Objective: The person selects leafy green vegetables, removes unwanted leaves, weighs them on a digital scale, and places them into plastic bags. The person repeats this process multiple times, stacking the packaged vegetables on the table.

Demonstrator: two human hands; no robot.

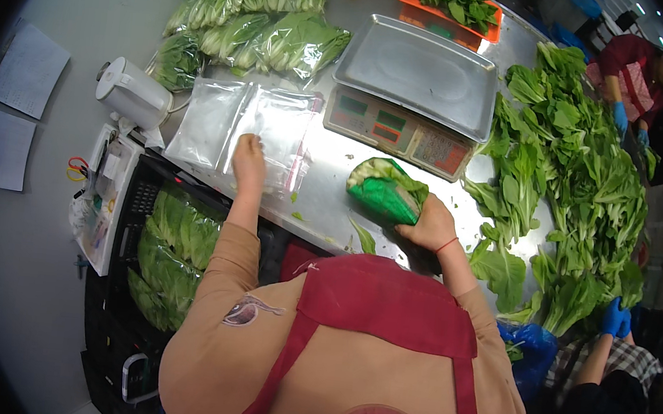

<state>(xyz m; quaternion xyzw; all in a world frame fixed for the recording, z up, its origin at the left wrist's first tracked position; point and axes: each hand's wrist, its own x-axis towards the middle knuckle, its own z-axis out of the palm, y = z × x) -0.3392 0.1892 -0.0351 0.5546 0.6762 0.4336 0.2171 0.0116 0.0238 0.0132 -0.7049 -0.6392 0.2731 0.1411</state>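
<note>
My right hand (433, 224) grips a bundle of leafy greens (378, 168) with a green wrap (381, 200) around it, held low above the steel table. The pale stem ends face away from the hand. My left hand (249, 162) is on the stack of clear plastic bags (282, 124), its fingers curled down at the near part. Whether the fingertips pinch a bag is hidden. Beyond my right hand is a digital scale (396, 128) with a bare metal pan (419, 72). A loose leaf (363, 236) lies by the table's near edge.
Bagged greens (258, 38) lie at the back left, near a white electric kettle (133, 92). A black crate (140, 200) holds more bags. Loose greens (578, 189) cover the right side. An orange tray (492, 28) is behind the scale. Two co-workers (625, 74) wear blue gloves (615, 318).
</note>
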